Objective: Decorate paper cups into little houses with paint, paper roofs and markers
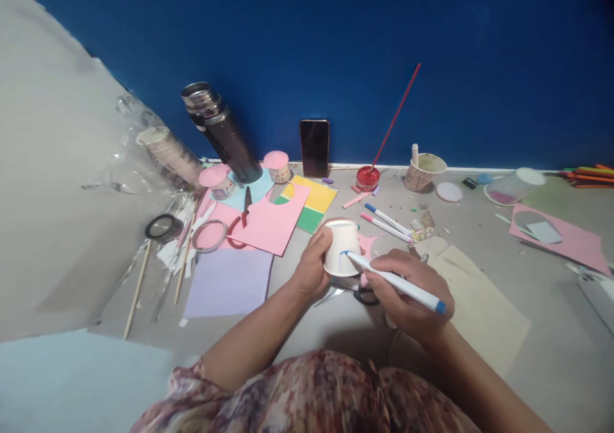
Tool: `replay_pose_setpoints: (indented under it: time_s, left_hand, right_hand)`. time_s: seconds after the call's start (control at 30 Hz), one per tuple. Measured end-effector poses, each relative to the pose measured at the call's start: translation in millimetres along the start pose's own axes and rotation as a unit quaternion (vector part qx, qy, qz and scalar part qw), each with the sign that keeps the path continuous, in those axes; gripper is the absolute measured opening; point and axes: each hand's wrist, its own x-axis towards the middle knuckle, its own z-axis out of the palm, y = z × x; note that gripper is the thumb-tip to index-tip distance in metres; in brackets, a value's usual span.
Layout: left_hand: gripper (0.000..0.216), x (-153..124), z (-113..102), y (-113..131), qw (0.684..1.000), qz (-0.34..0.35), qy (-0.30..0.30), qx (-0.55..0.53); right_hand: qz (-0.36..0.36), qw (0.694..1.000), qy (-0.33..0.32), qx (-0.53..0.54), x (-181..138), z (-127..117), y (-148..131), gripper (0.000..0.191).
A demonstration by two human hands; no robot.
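My left hand (314, 263) is wrapped round the side of a white paper cup (341, 238), which is held upside down above the table. A short blue mark shows on the cup's side. Between the fingers of my right hand (415, 292) is a white marker pen (400, 286) with a blue end, and its tip touches the cup at the mark. Below the cup lies a pair of scissors (367, 295), partly hidden by the cup and hands. Two more markers, one blue-tipped (384, 215) and one pink-tipped (381, 226), lie just beyond my right hand.
A dark flask (228, 139) stands at the back left beside stacked paper cups (170, 155). Pink paper (275, 225) and a lilac sheet (228, 286) lie to the left. A phone (314, 148) leans on the blue wall, near a red pot (367, 178) with a stick.
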Motion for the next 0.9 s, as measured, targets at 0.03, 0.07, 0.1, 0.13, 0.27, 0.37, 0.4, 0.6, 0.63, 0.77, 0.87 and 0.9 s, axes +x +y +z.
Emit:
replay_pose_setpoints:
  time_s: [0.03,0.07,0.1,0.13,0.27,0.37,0.4,0.6,0.63,0.77,0.87,0.9]
  left_hand:
    - [0.072,0.0,0.0,-0.2,1.000,0.001,-0.001,0.000]
    - [0.071,0.1,-0.1,-0.3,1.000,0.002,-0.001,-0.001]
    - [0.070,0.2,-0.3,-0.4,1.000,0.005,0.002,-0.003]
    - [0.070,0.4,-0.5,-0.4,1.000,0.009,0.007,-0.004]
    - [0.068,0.9,-1.4,-0.2,1.000,0.012,0.010,-0.003]
    - [0.068,0.5,-1.0,0.0,1.000,0.008,0.003,-0.001]
    - [0.068,0.3,-0.6,0.1,1.000,0.007,0.004,-0.002]
    - [0.070,-0.5,1.5,1.1,1.000,0.004,-0.001,-0.004]
    - [0.070,-0.5,1.5,1.3,1.000,0.005,-0.001,-0.004]
    - [0.070,-0.3,0.9,1.1,1.000,0.007,-0.002,-0.008]
    - [0.069,-0.1,0.6,0.4,1.000,0.004,-0.008,-0.009]
    - [0.069,0.0,0.6,0.2,1.000,0.002,-0.009,-0.010]
  right_hand:
    - [0.004,1.000,0.002,-0.002,-0.3,0.3,-0.1,0.017]
    - [0.009,1.000,0.005,-0.004,-0.6,0.5,-0.2,0.017]
    - [0.012,1.000,0.009,-0.005,-0.9,0.7,-0.4,0.017]
    - [0.015,1.000,0.015,-0.006,-1.1,0.7,-0.7,0.017]
    - [0.015,1.000,0.024,-0.006,-1.1,0.0,-2.1,0.019]
    - [0.012,1.000,0.026,-0.004,-1.2,-0.5,-2.6,0.016]
    - [0.012,1.000,0.023,-0.003,-1.3,-0.5,-2.6,0.016]
    - [0.021,1.000,0.012,-0.002,-1.7,-0.6,-1.7,0.015]
    - [0.025,1.000,0.017,-0.003,-1.7,-0.7,-1.8,0.016]
    - [0.032,0.999,0.038,-0.010,-1.9,-1.1,-3.0,0.017]
    - [0.033,0.999,0.031,-0.015,-2.0,-0.8,-3.8,0.016]
    - [0.032,0.999,0.033,-0.014,-1.9,-0.7,-4.0,0.016]
